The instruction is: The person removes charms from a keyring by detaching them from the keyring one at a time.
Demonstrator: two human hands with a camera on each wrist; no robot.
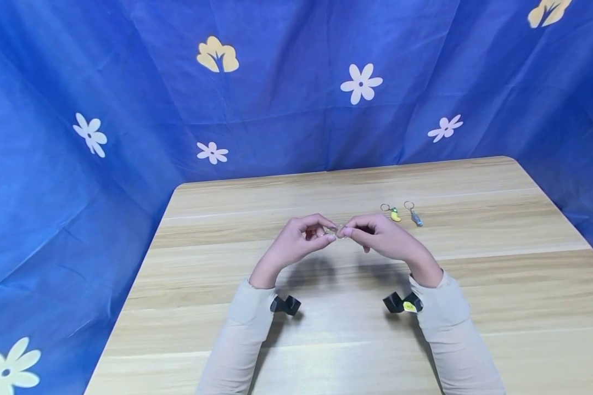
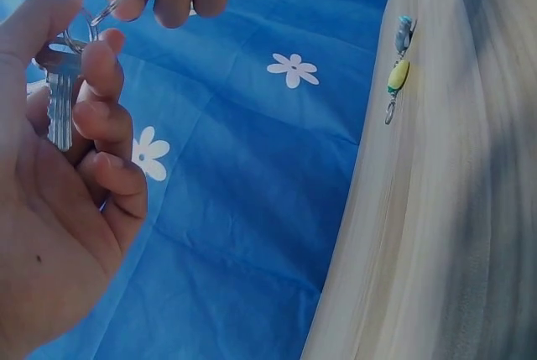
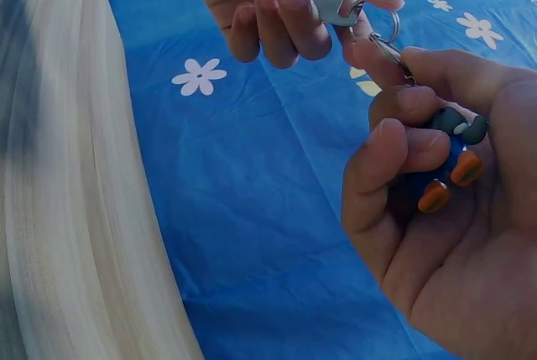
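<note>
Over the middle of the table, my left hand (image 1: 298, 237) and right hand (image 1: 382, 237) meet at the fingertips. My left thumb and index finger pinch a metal key ring (image 3: 395, 28) with a silver key (image 2: 60, 110) on it; the key hangs against the curled fingers. My right hand grips a keychain by its metal chain (image 3: 393, 54). Its small figure (image 3: 453, 157), dark grey, blue and orange-footed, sits partly hidden in the right palm. Fingertips hide part of where ring and chain meet.
Two more keychains lie on the wooden table (image 1: 202, 263) beyond my right hand: a yellow one (image 1: 395, 214) and a blue-grey one (image 1: 416, 218). Blue floral cloth (image 1: 277, 109) hangs behind and beside the table. Each wrist bears a black camera mount (image 1: 286, 305).
</note>
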